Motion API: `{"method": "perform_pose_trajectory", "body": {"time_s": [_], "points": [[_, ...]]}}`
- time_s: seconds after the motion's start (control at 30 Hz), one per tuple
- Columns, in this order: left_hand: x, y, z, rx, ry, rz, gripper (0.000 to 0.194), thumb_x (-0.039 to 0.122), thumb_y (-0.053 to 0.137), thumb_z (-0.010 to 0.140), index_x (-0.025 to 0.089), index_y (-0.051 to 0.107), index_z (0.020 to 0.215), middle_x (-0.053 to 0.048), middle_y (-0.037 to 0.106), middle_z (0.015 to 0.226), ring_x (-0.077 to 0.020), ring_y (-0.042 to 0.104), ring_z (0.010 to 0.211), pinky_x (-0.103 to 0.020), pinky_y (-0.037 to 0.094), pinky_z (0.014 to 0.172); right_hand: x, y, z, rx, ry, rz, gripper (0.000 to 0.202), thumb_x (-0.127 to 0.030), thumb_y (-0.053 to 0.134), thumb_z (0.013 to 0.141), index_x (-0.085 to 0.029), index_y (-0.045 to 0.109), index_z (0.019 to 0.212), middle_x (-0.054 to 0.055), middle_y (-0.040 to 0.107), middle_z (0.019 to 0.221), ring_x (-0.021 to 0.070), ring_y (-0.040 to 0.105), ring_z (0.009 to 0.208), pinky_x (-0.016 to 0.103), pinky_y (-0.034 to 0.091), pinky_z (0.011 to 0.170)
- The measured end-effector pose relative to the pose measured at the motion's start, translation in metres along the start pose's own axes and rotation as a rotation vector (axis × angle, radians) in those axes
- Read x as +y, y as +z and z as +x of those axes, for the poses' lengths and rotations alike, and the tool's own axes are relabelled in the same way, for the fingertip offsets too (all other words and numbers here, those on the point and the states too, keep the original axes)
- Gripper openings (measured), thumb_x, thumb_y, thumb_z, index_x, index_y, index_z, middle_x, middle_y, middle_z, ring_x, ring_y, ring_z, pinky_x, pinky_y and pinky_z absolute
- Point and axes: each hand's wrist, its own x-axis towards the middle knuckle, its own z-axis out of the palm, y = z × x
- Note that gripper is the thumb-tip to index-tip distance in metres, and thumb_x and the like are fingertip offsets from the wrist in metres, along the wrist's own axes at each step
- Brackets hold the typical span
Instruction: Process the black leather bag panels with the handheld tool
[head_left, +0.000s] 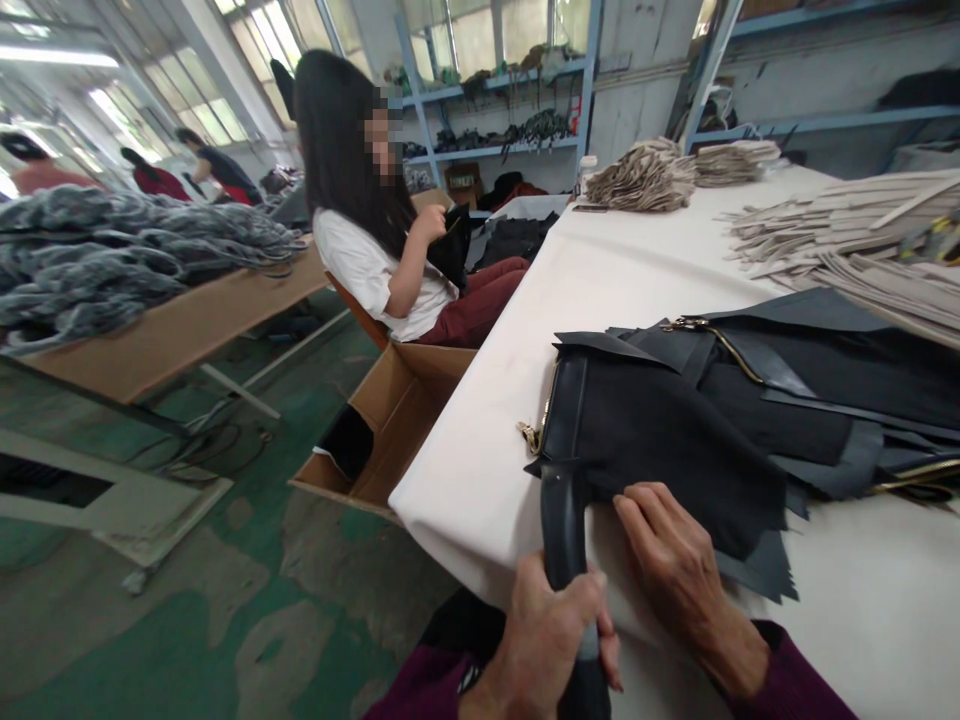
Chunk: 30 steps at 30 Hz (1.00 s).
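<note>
Black fabric pieces (pixel 660 430) with dark leather-like trim and gold zippers lie in an overlapping pile on the white table (pixel 480 470). My left hand (pixel 551 630) is wrapped round a black-handled tool (pixel 564 530), whose upper end touches the lower left corner of the nearest piece. To the right of the tool, my right hand (pixel 671 570) rests at the lower edge of that piece, its fingers bent and close together. What its fingertips hold, if anything, is hidden.
A cardboard box (pixel 405 400) stands on the floor left of the table. Beyond it sits a person (pixel 390 260) holding dark material. Beige bundles (pixel 645 175) and strips (pixel 840 220) lie at the table's back and right. Grey bundles (pixel 112 250) cover another table at left.
</note>
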Motion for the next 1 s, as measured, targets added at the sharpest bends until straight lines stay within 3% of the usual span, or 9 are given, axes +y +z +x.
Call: {"method": "perform_pose_trajectory", "body": {"time_s": [0.1,0.23,0.37,0.63,0.83,0.9,1.0], "points": [[0.007,0.002,0.005,0.056,-0.006,0.007,0.025,0.039,0.056,0.075,0.017,0.044,0.072,0.005,0.047,0.042,-0.008,0.043,0.034,-0.02,0.037,0.038,0.001,0.0,-0.001,-0.007,-0.025,-0.017,0.029,0.0,0.034,0.089,-0.006,0.059,0.076,0.013,0.055,0.077,0.0232,0.048,0.078,0.035,0.045,0.068],[0.012,-0.008,0.005,0.154,0.063,0.034,0.026,0.04,0.054,0.078,0.016,0.047,0.07,0.004,0.048,0.043,-0.0075,0.043,0.036,-0.02,0.035,0.039,0.001,0.001,-0.001,0.022,0.026,-0.055,0.028,-0.001,0.037,0.088,-0.009,0.058,0.071,0.011,0.054,0.074,0.0221,0.048,0.075,0.034,0.044,0.066],[0.009,-0.015,-0.001,0.135,0.113,-0.038,0.023,0.037,0.057,0.077,0.016,0.048,0.082,0.006,0.05,0.052,-0.0072,0.045,0.037,-0.02,0.037,0.039,0.001,0.002,-0.001,0.015,0.046,-0.055,0.026,-0.004,0.04,0.088,-0.01,0.058,0.071,0.01,0.053,0.074,0.0204,0.048,0.072,0.034,0.044,0.065],[0.002,-0.003,0.0,0.044,0.021,-0.036,0.026,0.039,0.058,0.076,0.017,0.044,0.081,0.007,0.048,0.05,-0.0071,0.044,0.034,-0.02,0.039,0.037,0.003,0.0,-0.003,0.094,-0.073,0.008,0.018,-0.003,0.043,0.087,-0.006,0.061,0.092,0.013,0.058,0.084,0.0234,0.051,0.086,0.037,0.047,0.076],[0.008,-0.026,-0.009,0.15,0.149,-0.065,0.025,0.037,0.058,0.078,0.016,0.048,0.086,0.006,0.05,0.055,-0.0074,0.046,0.039,-0.022,0.039,0.041,0.001,0.003,-0.005,-0.128,0.034,0.041,0.03,-0.009,0.04,0.091,-0.014,0.06,0.069,0.007,0.056,0.071,0.019,0.05,0.074,0.03,0.042,0.064],[0.01,-0.036,-0.015,0.172,0.172,-0.064,0.024,0.036,0.057,0.08,0.015,0.049,0.089,0.005,0.052,0.053,-0.0083,0.046,0.039,-0.022,0.038,0.043,-0.002,0.004,-0.006,-0.164,0.042,0.025,0.025,-0.01,0.041,0.091,-0.013,0.063,0.079,0.007,0.057,0.075,0.0192,0.05,0.076,0.03,0.042,0.067],[0.011,-0.045,-0.024,0.161,0.152,-0.036,0.025,0.038,0.056,0.08,0.014,0.052,0.084,0.004,0.051,0.046,-0.0089,0.046,0.039,-0.022,0.037,0.043,-0.007,0.003,-0.005,-0.26,-0.013,-0.095,0.03,-0.011,0.046,0.089,-0.014,0.057,0.117,0.006,0.056,0.08,0.0189,0.049,0.073,0.031,0.04,0.068]]}}
